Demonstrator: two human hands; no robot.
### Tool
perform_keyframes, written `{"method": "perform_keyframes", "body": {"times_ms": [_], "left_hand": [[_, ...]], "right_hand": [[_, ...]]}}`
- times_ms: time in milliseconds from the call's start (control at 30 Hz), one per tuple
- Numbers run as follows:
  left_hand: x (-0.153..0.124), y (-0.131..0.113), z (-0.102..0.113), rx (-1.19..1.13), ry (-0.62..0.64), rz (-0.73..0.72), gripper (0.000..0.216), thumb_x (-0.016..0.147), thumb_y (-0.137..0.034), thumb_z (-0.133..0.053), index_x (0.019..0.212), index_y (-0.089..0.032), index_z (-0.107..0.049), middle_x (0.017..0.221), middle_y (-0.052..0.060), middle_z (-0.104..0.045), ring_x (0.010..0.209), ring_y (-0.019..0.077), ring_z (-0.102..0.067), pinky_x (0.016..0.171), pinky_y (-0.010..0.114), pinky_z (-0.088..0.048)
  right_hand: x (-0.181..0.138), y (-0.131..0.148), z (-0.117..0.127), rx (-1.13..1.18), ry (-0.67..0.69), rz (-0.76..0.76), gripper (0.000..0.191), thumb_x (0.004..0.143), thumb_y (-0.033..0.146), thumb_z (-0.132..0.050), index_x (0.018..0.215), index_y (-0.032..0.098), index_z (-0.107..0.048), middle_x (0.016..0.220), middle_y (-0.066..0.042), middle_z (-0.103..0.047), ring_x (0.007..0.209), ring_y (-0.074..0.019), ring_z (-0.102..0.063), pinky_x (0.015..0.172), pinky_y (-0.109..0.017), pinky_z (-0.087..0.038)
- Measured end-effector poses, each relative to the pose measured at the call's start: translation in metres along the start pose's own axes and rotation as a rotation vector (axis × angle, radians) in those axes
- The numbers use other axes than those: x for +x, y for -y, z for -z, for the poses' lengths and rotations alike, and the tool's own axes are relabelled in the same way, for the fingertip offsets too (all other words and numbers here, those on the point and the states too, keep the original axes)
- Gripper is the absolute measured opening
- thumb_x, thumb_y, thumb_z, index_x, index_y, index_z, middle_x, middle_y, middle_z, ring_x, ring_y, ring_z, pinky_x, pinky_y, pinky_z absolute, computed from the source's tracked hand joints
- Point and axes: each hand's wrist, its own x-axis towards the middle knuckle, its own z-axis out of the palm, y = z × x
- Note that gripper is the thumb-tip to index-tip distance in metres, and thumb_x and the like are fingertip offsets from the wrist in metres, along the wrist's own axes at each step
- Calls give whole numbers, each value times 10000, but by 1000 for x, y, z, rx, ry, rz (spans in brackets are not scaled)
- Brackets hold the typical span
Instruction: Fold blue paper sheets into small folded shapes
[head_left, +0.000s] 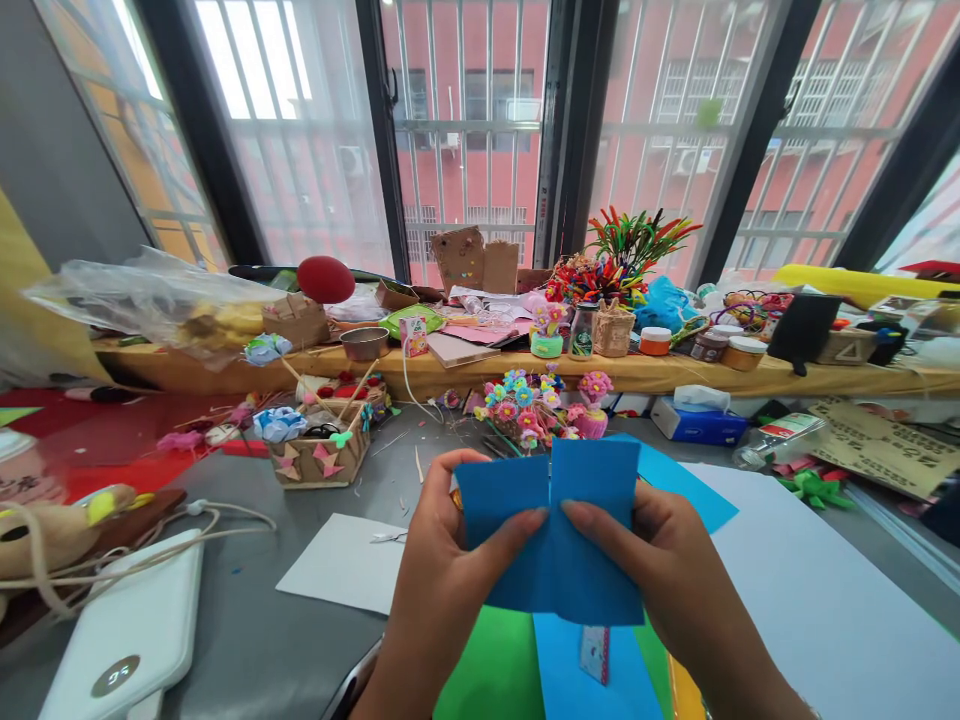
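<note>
I hold a folded piece of blue paper up in front of me with both hands. My left hand grips its left flap, thumb pressed on the front near the middle fold. My right hand grips the right flap the same way, thumb on the front. Below the hands lie a green sheet and another blue sheet on the grey table. More blue paper shows behind my right hand.
A large white sheet lies at the right, a smaller white sheet at the left. A white power bank with cable sits front left. A cardboard box of craft sticks, small flower pots, a tissue box and a cluttered wooden shelf stand behind.
</note>
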Motion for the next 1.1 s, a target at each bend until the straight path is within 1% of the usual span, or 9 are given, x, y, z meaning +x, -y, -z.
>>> {"method": "perform_keyframes", "body": {"times_ms": [100,167,367,500,667,733,900,1000,1100], "left_hand": [[1,-1,0,-22,66,22,470,565,-251,-731,939,-207,-449,742,19,-688,651,220,-657,545,315,-545],[0,-1,0,4,75,9,468,568,-248,-730,946,-197,-460,767,36,-694,648,227,-662,549,324,-550],[-4,-3,-1,42,-6,-56,416,576,-262,-726,903,-205,-474,656,-4,-682,594,226,-661,504,319,-556],[-7,-4,-4,18,-43,-65,418,578,-264,-726,902,-203,-469,676,-6,-682,580,213,-655,501,318,-563],[-10,-2,-6,45,-125,-98,409,563,-238,-738,869,-199,-469,648,-22,-665,558,191,-646,472,267,-554],[-9,-2,-5,42,-114,-94,431,567,-236,-734,903,-199,-465,675,-7,-672,576,203,-652,468,267,-550],[-4,-4,-3,2,9,-50,454,578,-214,-720,934,-196,-440,717,20,-694,629,229,-665,530,315,-559],[-3,-4,-3,24,3,-70,415,584,-217,-716,909,-193,-460,688,8,-690,618,215,-663,529,296,-554],[-5,-3,-3,14,-19,-76,404,584,-222,-719,898,-197,-467,690,2,-684,603,203,-655,509,281,-548]], "right_hand": [[0,2,0,15,-20,3,236,577,397,-710,680,187,-673,619,-18,-674,552,-190,-621,517,-302,-528],[1,2,1,5,-23,6,248,574,402,-712,682,183,-672,614,-20,-672,543,-190,-618,511,-306,-529],[0,4,2,-19,51,53,216,578,377,-711,665,181,-682,638,-27,-681,586,-204,-627,549,-320,-536],[1,1,1,73,77,17,181,606,356,-702,677,190,-691,661,-24,-696,571,-182,-631,561,-300,-530],[1,-1,-2,143,71,-10,220,585,352,-726,725,186,-697,661,-33,-705,551,-175,-631,521,-277,-528],[0,0,-2,114,46,5,212,586,356,-722,709,185,-694,663,-31,-704,560,-184,-635,532,-289,-533],[0,4,1,15,31,30,218,607,383,-691,709,191,-680,689,-33,-702,600,-206,-640,557,-318,-537],[0,4,3,-44,55,31,220,598,387,-693,656,176,-669,649,-34,-689,591,-206,-635,553,-317,-534],[0,4,5,-4,81,15,210,605,374,-696,673,176,-674,652,-31,-689,577,-193,-632,550,-307,-533]]}}
